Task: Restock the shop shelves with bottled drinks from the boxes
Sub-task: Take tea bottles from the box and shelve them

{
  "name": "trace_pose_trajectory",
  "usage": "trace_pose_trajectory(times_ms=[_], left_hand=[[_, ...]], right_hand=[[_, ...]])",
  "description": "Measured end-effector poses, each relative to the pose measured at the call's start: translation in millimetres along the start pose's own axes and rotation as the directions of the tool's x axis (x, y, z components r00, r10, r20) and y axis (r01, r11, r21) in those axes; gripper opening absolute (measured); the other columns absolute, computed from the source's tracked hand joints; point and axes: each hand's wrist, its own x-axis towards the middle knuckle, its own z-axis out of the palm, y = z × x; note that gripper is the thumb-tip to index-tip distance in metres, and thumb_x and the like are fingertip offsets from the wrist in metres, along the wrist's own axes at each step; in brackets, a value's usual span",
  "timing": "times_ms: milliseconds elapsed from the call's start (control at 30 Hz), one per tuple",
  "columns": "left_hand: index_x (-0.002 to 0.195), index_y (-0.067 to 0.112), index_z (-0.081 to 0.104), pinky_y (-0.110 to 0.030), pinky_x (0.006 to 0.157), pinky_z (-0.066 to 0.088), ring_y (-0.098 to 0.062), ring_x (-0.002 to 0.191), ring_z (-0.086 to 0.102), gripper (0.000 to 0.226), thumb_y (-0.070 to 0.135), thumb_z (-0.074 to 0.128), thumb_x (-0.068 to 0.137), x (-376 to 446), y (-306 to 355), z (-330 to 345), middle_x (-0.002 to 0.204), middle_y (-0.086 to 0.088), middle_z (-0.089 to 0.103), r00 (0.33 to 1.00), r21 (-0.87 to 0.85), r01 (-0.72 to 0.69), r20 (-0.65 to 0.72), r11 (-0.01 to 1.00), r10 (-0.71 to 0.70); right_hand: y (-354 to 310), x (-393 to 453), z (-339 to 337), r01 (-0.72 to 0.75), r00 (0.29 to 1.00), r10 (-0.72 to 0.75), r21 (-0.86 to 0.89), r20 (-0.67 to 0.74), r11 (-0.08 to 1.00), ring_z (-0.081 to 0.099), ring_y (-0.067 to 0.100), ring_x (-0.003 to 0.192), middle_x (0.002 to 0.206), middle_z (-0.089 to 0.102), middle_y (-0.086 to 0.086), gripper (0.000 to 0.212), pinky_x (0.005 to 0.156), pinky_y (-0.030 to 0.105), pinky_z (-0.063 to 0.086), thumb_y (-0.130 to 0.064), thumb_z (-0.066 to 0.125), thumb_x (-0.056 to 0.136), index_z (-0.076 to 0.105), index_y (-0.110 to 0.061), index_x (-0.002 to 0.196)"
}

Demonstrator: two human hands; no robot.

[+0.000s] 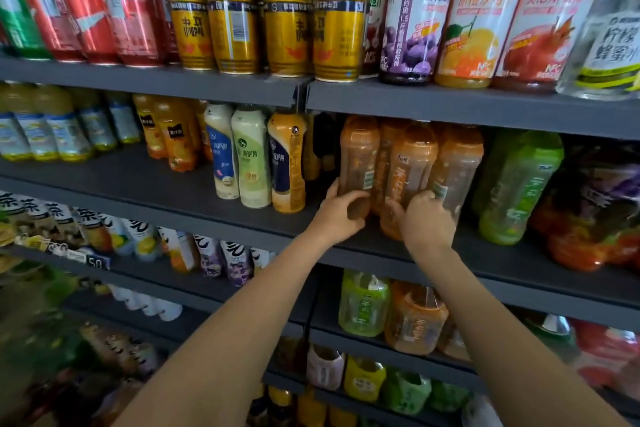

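Both my arms reach up to the second grey shelf [485, 263]. My left hand [337, 215] grips the base of an orange tea bottle [358, 156] standing at the left of a cluster of like bottles. My right hand [427, 222] curls round the lower part of the right orange bottle [457, 166]; a middle orange bottle [410, 163] stands between them. All three bottles are upright on the shelf, close together.
Green tea bottles [519, 187] stand right of the cluster; milk-drink bottles [287, 163] stand left. Gold cans [339, 35] and big juice bottles [412, 17] fill the shelf above. More green and orange bottles [363, 305] sit on the shelf below.
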Motion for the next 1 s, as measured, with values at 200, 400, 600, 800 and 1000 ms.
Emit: trace_pose_trajectory(times_ms=[200,400,600,800,1000], left_hand=[[0.129,0.019,0.050,-0.018,0.100,0.028,-0.017,0.135,0.029,0.042,0.013,0.058,0.088,-23.0,-9.6,-4.1,0.149,-0.002,0.023,0.980,0.062,-0.076,-0.180,0.995,0.086],[0.106,0.010,0.058,-0.026,0.082,0.042,-0.015,0.096,0.052,0.023,0.004,0.051,0.085,-103.2,-67.1,-23.4,0.113,-0.003,0.047,0.847,-0.016,-0.056,-0.530,0.998,0.039],[0.108,0.008,0.056,-0.027,0.079,0.046,-0.012,0.080,0.054,0.019,0.004,0.051,0.090,-218.5,-174.3,-74.0,0.085,0.005,0.055,0.772,-0.382,0.310,-0.433,0.870,-0.465],[0.112,0.007,0.053,-0.027,0.082,0.045,-0.025,0.094,0.062,0.025,0.005,0.053,0.087,-406.0,-331.9,-156.7,0.095,-0.005,0.063,0.707,-0.223,0.619,-0.258,0.753,-0.658],[0.118,0.003,0.049,-0.029,0.088,0.040,-0.030,0.112,0.053,0.029,0.011,0.052,0.091,-573.9,-442.9,-252.1,0.114,-0.012,0.057,0.233,-0.286,0.914,-0.209,0.287,-0.950]], right_hand=[[-0.9,-11.3,-0.4,-0.050,0.998,0.053,0.124,-0.028,0.991,0.062,0.039,0.097,0.109,0.062,0.022,0.052,0.075,0.041,0.048,-0.037,0.050,0.093,0.035,0.002,0.124],[-57.5,-57.9,-15.7,0.402,0.908,-0.337,0.294,-0.249,0.867,0.062,0.036,0.072,0.086,0.064,0.017,0.037,0.057,0.038,0.048,-0.017,0.051,0.092,0.041,-0.001,0.124],[-188.1,-136.8,42.0,0.572,0.718,-0.648,0.313,0.256,0.758,0.057,0.034,0.100,0.112,0.059,0.014,0.033,0.074,0.039,0.046,-0.024,0.052,0.091,0.043,-0.008,0.119],[-327.6,-277.4,141.7,0.635,0.175,-0.652,0.422,0.738,0.648,0.052,0.023,0.108,0.115,0.054,0.007,0.029,0.082,0.028,0.044,-0.030,0.052,0.094,0.049,-0.013,0.117],[-440.5,-398.6,206.0,0.643,-0.015,-0.669,0.519,0.743,0.563,0.053,0.023,0.106,0.114,0.056,0.010,0.031,0.070,0.024,0.033,-0.027,0.052,0.093,0.051,-0.009,0.117]])
